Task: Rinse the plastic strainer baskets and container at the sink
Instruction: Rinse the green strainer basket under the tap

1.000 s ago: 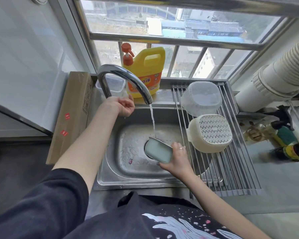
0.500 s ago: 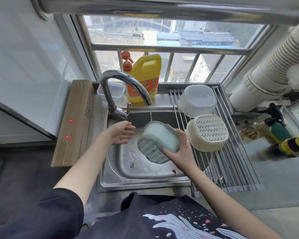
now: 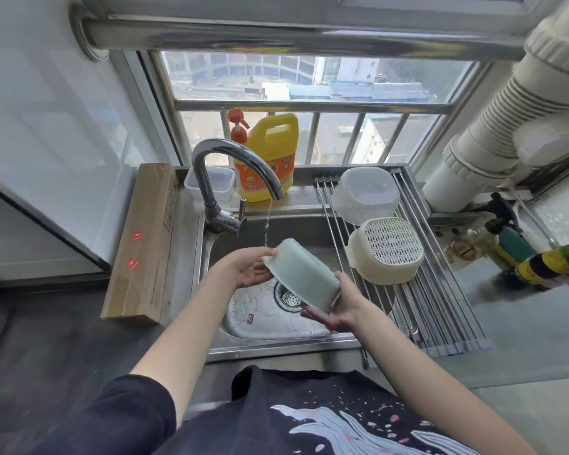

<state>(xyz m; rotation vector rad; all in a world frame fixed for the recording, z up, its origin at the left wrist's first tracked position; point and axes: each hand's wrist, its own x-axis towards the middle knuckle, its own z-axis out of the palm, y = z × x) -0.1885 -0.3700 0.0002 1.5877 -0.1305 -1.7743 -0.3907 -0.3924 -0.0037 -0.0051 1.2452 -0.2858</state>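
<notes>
Head view — green strainer basket [image 3: 301, 276] over the sink [image 3: 263, 323], now gripped by both hands: left hand [image 3: 248, 269], off the tap since a second ago, clasps its rim; right hand [image 3: 337, 311] cups its base. Thin stream — rinsing nearly over.

I see a shiny, wet steel sink [image 3: 263, 326] and a polished chrome faucet [image 3: 230, 152] — both glossy. The pale green basket [image 3: 301, 277] looks matt, smooth plastic; the cream strainer [image 3: 386, 257] is perforated plastic. The box [image 3: 145, 244] beside is dull cardboard.
</notes>
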